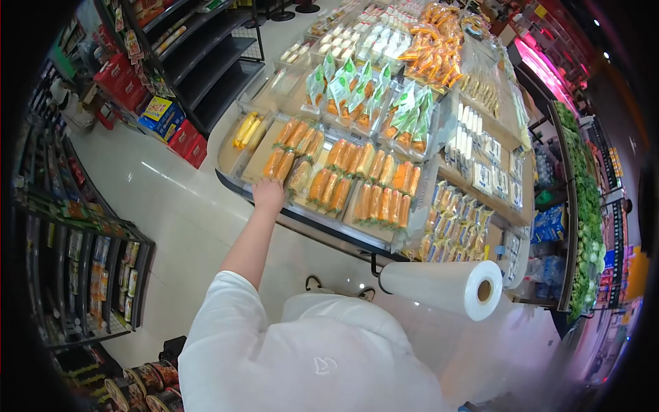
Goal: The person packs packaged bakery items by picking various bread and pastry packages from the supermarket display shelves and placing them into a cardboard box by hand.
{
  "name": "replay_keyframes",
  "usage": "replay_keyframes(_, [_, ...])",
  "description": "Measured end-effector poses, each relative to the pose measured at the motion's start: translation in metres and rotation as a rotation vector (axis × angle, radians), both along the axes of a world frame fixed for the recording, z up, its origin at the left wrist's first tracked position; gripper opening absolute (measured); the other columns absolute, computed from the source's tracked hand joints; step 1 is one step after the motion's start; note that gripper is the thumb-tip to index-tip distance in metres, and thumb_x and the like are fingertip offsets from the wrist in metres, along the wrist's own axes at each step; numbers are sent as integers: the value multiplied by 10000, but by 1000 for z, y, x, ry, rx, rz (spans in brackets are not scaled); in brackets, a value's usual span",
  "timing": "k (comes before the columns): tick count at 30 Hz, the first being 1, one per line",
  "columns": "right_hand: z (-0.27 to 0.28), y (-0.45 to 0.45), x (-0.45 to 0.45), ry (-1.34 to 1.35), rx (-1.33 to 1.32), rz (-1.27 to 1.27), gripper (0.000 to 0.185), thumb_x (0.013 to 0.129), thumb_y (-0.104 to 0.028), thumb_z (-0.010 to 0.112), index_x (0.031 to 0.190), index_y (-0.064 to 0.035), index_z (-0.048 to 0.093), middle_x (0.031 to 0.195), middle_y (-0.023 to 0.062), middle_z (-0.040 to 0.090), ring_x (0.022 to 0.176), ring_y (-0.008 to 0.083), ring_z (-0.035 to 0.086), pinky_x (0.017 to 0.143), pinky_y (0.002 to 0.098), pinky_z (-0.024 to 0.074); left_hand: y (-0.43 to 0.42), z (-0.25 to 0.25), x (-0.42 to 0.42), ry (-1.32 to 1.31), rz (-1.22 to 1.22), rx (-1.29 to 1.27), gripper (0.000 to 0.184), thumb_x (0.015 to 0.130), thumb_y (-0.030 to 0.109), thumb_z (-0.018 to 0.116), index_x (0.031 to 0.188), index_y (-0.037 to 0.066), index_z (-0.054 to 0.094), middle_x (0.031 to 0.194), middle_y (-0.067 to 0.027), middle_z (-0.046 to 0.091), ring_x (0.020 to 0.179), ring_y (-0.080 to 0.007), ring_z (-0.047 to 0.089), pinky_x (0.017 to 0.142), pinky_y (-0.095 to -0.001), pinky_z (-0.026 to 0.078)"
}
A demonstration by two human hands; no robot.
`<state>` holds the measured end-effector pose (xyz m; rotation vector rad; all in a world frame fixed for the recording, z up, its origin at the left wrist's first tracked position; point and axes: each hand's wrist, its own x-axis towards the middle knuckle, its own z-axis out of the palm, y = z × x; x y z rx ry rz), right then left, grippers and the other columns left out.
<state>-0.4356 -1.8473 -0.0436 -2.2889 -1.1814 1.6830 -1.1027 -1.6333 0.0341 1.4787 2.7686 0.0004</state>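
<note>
My left hand [268, 194] reaches forward to the near edge of the bread display. Its fingers are closed at the lower end of a packaged bread [278, 165], a long golden-brown bread in clear wrap; the fingertips are partly hidden. Just behind it lies a row of similar wrapped breads [299, 136]. To the right, more wrapped breads [329, 190] stand in rows in shallow trays. Yellow packaged pieces [247, 130] sit in the bin to the left. My right hand is out of view.
A large roll of clear plastic bags [439, 285] juts out from the display's front edge [329, 237]. Green-topped bread packs [353, 93] stand farther back. Dark shelves [206, 62] rise at the back left, near red boxes [187, 143]. Leafy vegetables [583, 220] line the right side.
</note>
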Motion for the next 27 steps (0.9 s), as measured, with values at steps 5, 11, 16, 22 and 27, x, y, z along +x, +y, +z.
replay_keyframes(5, [8, 15, -9, 46, 2, -21, 329, 929, -197, 477, 1133, 24, 612, 1046, 155, 657, 915, 239, 622, 802, 352, 505, 3, 21, -19, 11, -69, -24, 376, 988, 313, 397, 941, 69, 679, 964, -129, 655, 846, -315, 664, 755, -446, 504])
replay_keyframes(11, [7, 33, -23, 115, -35, -47, 315, 936, -193, 455, 1152, -7, 587, 1045, 130, 642, 902, 226, 607, 778, 354, 502, 6, 47, -31, -147, -51, 127, 432, 973, 299, 404, 791, 22, 681, 797, -195, 663, 772, -363, 661, 706, -468, 521])
replay_keyframes(16, [2, 39, -25, 107, -60, -40, 304, 942, -211, 470, 1152, -31, 596, 1042, 109, 645, 909, 207, 606, 775, 339, 497, -16, 96, -26, -595, -21, 275, 442, 945, 329, 449, 763, -20, 651, 744, -228, 637, 741, -397, 630, 673, -475, 492])
replay_keyframes(22, [-18, 49, -20, 108, -9, 29, 268, 941, -221, 533, 1121, -49, 630, 1030, 78, 672, 908, 172, 604, 783, 309, 488, -85, 168, 39, -679, -235, 64, 400, 914, 316, 498, 734, -16, 630, 736, -238, 612, 735, -417, 598, 681, -487, 466])
replay_keyframes(27, [6, 78, -41, 171, 87, 270, 283, 933, -255, 567, 1135, -70, 640, 1021, 39, 690, 869, 135, 604, 765, 288, 490, -139, 120, 104, -650, -490, -225, 395, 910, 321, 491, 719, 13, 648, 753, -216, 631, 735, -414, 600, 697, -496, 478])
